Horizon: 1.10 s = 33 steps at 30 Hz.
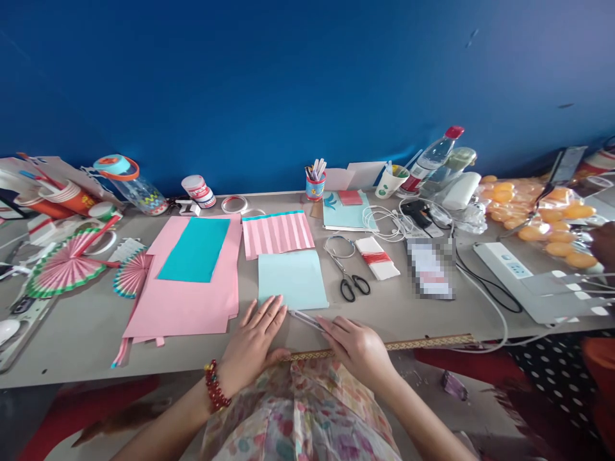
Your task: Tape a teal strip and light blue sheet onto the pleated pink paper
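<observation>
My left hand [257, 339] lies flat with fingers stretched, its fingertips at the lower left corner of a pale blue sheet of paper [292, 280]. My right hand [358, 346] is closed around a slim box cutter [306, 319], whose tip points left toward the left fingertips, just below the sheet's near edge. Behind the sheet lies a pleated pink paper [278, 237] with a blue top edge. Left of it, a turquoise sheet [195, 250] rests on larger pink sheets [177, 317]. Scissors [354, 287] lie to the right.
A patterned strip [427, 342] runs along the table's front edge. Folded paper fans [67, 262] are at the left. Red thread on a white card [377, 258], a blurred-out phone [431, 269], a power strip [509, 266] with cables and a bottle [432, 160] stand right. A co-worker's hand [603, 243] shows there.
</observation>
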Tool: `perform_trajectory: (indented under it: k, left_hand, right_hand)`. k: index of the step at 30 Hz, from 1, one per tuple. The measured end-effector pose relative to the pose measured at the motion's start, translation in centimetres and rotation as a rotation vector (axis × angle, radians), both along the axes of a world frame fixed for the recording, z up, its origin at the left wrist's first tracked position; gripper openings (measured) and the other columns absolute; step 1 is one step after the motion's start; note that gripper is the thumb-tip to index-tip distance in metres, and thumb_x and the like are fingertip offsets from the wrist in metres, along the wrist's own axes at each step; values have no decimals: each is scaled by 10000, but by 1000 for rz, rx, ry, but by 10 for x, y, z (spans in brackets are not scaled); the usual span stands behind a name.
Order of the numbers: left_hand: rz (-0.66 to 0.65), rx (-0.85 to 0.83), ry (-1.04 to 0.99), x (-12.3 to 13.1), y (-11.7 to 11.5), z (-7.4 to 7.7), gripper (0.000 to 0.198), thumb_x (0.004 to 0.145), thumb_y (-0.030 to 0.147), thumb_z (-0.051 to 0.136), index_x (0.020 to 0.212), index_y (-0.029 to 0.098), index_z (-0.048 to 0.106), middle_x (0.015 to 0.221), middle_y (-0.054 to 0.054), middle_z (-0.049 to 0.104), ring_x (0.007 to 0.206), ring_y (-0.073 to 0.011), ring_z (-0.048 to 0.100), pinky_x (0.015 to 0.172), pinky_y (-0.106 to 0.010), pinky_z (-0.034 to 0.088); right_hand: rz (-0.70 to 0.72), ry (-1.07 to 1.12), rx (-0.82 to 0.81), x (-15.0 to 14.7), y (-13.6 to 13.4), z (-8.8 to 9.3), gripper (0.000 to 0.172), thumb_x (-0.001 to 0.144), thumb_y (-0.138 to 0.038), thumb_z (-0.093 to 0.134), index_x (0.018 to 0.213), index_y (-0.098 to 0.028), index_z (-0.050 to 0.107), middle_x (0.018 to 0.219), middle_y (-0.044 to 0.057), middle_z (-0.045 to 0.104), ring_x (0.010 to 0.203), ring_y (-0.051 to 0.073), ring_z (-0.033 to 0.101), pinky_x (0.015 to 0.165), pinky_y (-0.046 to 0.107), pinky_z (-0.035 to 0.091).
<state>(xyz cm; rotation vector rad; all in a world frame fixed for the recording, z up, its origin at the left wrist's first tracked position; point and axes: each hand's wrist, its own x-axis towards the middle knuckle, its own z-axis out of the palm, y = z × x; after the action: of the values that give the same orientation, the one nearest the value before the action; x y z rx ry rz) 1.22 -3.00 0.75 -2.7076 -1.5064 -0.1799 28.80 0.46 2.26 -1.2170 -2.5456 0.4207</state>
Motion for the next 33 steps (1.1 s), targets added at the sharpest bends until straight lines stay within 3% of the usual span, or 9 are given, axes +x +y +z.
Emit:
perform_trajectory:
  k: [9,18,23,33]
  left_hand:
    - [51,-42,-36,1,16,-2,735,955,607,354,1541,183,223,1589,-107,259,1452,-284,271,1173,-498,249]
    - [-57,-146,-133,-25,29,8,648,1004,480,353,1558,231,127,1578,-69,300,1438,-222,319,1165,-390,337]
    - [-125,-153,-104,-33,29,6,686,990,508,373,1559,226,111,1595,-71,248,1465,-238,250,1185,-414,305]
    - [-127,-136,-81,-30,27,4,730,979,533,379,1560,196,91,1598,-92,228,1475,-244,220,1195,-423,274]
  right_hand:
    - [29,-17,56,-5,31,0,328,994,-218,409,1231,-203,636,973,86,652,907,184,621,760,269,499]
    - [18,28,61,-5,32,-3,339,981,-195,410,1226,-223,643,994,89,638,914,181,619,746,260,509]
    - [18,45,44,-6,32,-3,343,991,-209,392,1222,-216,646,972,88,633,899,179,615,729,255,501]
    - [47,59,-2,-9,33,-3,347,988,-188,383,1220,-203,641,985,88,632,891,179,614,716,259,488]
